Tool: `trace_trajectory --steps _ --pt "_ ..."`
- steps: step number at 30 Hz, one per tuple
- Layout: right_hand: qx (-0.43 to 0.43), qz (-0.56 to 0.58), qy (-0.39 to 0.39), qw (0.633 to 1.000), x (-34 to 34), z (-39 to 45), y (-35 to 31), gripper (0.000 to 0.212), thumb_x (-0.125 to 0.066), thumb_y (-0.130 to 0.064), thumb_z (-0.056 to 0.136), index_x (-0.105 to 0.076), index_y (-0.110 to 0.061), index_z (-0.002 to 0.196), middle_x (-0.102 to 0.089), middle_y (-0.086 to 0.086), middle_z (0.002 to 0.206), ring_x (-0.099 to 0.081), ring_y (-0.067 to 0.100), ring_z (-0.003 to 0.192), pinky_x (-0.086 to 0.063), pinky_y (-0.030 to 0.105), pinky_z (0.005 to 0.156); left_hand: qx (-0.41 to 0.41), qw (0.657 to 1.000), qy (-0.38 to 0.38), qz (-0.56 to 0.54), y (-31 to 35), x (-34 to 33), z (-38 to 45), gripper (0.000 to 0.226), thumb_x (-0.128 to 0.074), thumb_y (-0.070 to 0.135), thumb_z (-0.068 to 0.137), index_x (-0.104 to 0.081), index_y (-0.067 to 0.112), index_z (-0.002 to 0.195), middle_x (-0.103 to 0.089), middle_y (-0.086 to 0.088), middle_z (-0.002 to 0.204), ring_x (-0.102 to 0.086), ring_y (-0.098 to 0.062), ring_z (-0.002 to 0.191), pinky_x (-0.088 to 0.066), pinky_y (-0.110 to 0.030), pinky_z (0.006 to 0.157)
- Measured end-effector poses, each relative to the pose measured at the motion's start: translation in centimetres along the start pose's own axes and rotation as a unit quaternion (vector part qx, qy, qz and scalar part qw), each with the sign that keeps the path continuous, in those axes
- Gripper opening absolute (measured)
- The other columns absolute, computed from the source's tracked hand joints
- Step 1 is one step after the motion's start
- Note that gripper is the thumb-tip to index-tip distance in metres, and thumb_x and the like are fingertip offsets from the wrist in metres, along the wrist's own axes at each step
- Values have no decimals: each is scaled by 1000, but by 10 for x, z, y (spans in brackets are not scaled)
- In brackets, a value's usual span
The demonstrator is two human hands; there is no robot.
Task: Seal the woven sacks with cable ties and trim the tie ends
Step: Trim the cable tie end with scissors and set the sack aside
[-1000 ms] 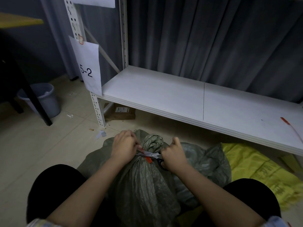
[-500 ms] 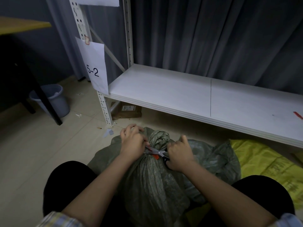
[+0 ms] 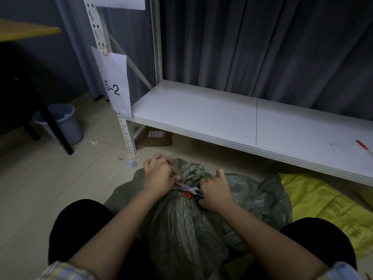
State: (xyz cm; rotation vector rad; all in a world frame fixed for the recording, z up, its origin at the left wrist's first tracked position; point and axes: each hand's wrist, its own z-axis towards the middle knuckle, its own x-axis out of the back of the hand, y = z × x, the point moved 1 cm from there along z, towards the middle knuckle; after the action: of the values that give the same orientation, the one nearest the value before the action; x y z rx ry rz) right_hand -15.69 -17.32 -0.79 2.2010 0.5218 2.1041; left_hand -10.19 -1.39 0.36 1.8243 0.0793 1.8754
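A grey-green woven sack (image 3: 181,229) stands between my knees, its neck bunched into a knot-like top (image 3: 191,171). A red cable tie (image 3: 187,195) circles the neck. My right hand (image 3: 214,194) grips the black handles of the scissors (image 3: 189,188), whose blades point left across the neck. My left hand (image 3: 159,176) is curled against the left side of the neck at the blade tips; what it pinches is hidden under its fingers.
A white metal shelf (image 3: 222,120) runs across behind the sack, with a red cable tie (image 3: 362,145) at its right end. A yellow sack (image 3: 323,205) lies flat on the floor at right. A grey bucket (image 3: 64,124), a dark table leg and a cardboard box (image 3: 154,138) stand at left.
My head has shifted, so the scene has slid rightward and slightly down in view. Both hands stay at the sack's neck with the scissors across it.
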Motion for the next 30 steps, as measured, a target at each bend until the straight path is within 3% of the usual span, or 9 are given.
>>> trace_trajectory --steps 4,6,7,10,12,15,20,25,30 --pt "21 -7 16 1000 -1 5 2 18 -60 -30 76 -47 -18 73 -63 3 73 -58 19 69 -12 37 92 0 1000 8 19 -2 -1 1 11 -63 36 84 -73 34 88 -47 13 126 -23 -14 127 -8 -32 96" --pt "33 -16 37 999 4 8 4 31 -73 -27 57 -43 -23 55 -44 -2 47 -34 14 41 -17 35 88 2 1000 21 17 -3 -1 1 10 -63 36 85 -73 34 87 -47 13 124 -23 -13 126 -9 -32 97" --pt "36 -14 32 999 7 8 6 30 -72 -24 59 -43 -23 54 -38 -3 46 -24 13 40 -17 34 88 2 999 27 17 -3 0 2 11 -62 36 85 -73 34 87 -46 13 124 -23 -13 126 -10 -32 98" --pt "27 -9 -5 1000 -6 8 12 16 -50 -14 85 -49 -19 70 -40 -2 55 -28 15 50 -4 35 93 -6 999 44 22 -2 3 4 13 -62 37 86 -73 32 89 -46 12 124 -23 -15 127 -11 -35 103" --pt "-20 -2 15 1000 -3 5 17 21 -48 -22 88 -47 -20 67 -44 -3 56 -32 15 51 -6 35 92 -7 998 60 6 -1 5 5 13 -62 38 86 -73 32 90 -48 12 123 -25 -15 126 -13 -35 103" --pt "-126 100 26 987 -4 1 21 24 -50 -37 88 -51 -20 72 -64 1 74 -51 22 65 -15 34 86 1 994 98 -41 4 8 5 13 -61 39 86 -72 33 91 -53 12 119 -32 -15 122 -17 -33 98" --pt "-258 282 41 923 -2 -4 30 52 -58 -59 81 -40 -19 53 -45 -3 56 -58 26 79 -25 31 75 12 982 159 -104 21 14 7 20 -61 42 86 -72 30 96 -54 12 99 -39 -13 106 -20 -28 85" --pt "-332 464 83 817 8 -15 46 62 -70 -65 67 -57 -6 54 -60 7 56 -59 27 62 -32 29 52 3 970 173 -169 50 16 16 18 -66 38 84 -75 28 95 -53 9 84 -45 -17 93 -36 -34 85" --pt "-358 532 107 760 18 -37 77 60 -74 -63 63 -66 -4 62 -60 11 55 -54 18 52 -30 26 48 -16 958 156 -241 94 12 29 18 -66 33 85 -76 20 93 -56 3 77 -53 -24 91 -45 -37 84"
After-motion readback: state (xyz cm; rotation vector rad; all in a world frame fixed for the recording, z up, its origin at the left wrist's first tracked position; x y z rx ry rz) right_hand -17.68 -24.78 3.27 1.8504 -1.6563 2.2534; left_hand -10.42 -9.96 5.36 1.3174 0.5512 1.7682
